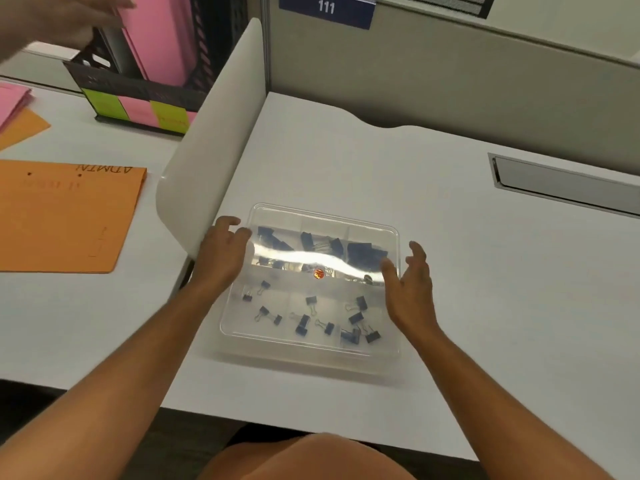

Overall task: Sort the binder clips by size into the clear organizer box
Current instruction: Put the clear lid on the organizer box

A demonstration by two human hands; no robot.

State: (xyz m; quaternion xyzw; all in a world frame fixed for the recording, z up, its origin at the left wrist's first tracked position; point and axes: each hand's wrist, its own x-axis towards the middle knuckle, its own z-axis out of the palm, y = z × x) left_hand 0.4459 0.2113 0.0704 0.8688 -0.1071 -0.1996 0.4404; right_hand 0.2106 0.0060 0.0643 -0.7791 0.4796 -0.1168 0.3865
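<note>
The clear organizer box [239,336] sits on the white desk in front of me with its clear lid on. Black binder clips [304,322] lie in its compartments: large ones in the far row, small ones in the near row. A small orange sticker [318,274] shows near the lid's middle. My left hand [221,251] rests at the box's far left corner, fingers curled on the lid edge. My right hand [410,285] hovers at the right edge, fingers spread, thumb over the lid.
A white curved divider panel [214,140] stands just left of the box. Beyond it lie an orange folder [65,216], pink papers and a black file rack [145,74] with pink folders. Another person's hand [59,19] reaches in at top left. A cable slot [561,185] sits at right.
</note>
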